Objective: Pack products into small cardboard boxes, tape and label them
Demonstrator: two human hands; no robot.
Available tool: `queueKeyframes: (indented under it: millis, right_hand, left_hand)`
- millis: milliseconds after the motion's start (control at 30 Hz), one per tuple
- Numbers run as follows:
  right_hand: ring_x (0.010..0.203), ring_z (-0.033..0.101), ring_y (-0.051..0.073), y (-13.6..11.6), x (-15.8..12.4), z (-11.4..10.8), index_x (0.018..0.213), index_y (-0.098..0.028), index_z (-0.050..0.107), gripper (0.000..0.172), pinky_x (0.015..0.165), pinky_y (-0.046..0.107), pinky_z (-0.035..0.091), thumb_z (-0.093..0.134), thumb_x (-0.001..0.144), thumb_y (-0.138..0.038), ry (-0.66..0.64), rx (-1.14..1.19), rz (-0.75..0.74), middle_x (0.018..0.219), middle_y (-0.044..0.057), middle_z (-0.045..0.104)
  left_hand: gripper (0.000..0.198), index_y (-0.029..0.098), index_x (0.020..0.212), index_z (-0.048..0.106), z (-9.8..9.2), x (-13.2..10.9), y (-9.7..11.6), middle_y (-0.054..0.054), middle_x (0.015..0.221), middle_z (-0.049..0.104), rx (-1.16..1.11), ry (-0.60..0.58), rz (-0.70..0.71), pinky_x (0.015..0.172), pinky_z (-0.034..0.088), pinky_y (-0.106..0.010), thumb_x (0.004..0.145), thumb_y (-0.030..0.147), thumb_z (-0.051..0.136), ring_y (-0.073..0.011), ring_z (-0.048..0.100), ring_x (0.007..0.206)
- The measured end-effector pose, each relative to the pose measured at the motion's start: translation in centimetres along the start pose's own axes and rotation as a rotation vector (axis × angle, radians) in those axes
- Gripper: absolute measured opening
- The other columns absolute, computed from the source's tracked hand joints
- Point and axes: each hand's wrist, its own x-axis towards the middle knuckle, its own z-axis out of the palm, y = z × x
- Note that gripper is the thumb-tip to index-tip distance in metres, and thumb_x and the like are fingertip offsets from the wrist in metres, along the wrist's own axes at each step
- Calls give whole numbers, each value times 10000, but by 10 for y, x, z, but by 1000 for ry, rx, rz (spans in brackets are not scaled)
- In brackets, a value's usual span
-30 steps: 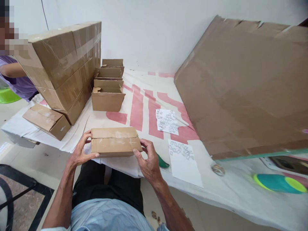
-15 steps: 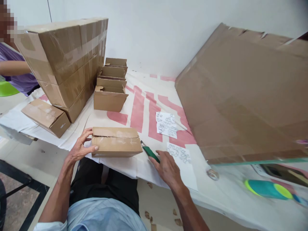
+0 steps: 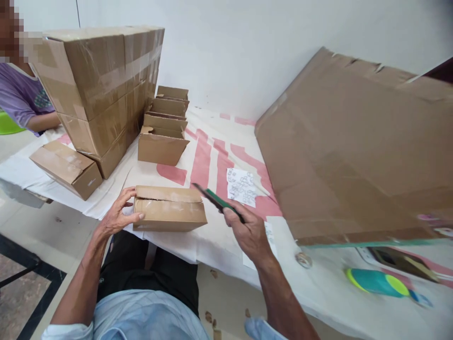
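A small cardboard box (image 3: 170, 215) lies at the table's near edge, with clear tape across it and a slit along its top seam. My left hand (image 3: 119, 215) grips the box's left end, thumb on the front side and fingers at the rear corner. Wrapped in my right hand (image 3: 249, 231) is a green box cutter (image 3: 216, 199). Its dark blade end points up and left, above the right end of the box. Whether the blade touches the box I cannot tell, but it looks apart from it.
Stacked taped cartons (image 3: 106, 75) rise at left, with another small carton (image 3: 67, 167) before them. Several open boxes (image 3: 161, 146) stand in a row. Patterned paper (image 3: 242, 186), a big cardboard panel (image 3: 354, 151), a tape roll (image 3: 303, 259) and a teal object (image 3: 377, 282) are right. A person (image 3: 21, 94) sits far left.
My right hand has lifted the box cutter up and to the left, from beside the box to above its right end. My left hand keeps its hold. The other person's arm has lowered.
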Motion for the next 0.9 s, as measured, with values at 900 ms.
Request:
queueKeyframes:
  millis: [900]
  right_hand:
    - [743,589,168,-176,106,22,861,-172,767,255,625,296,265,642,1018,-330,-656,-651,-547,824,55,722]
  left_hand:
    - [554,293,1331,665,-6,11,0,-111,1571,503,42,6,4,1093,540,-460,834,494,805,-343,530,1436]
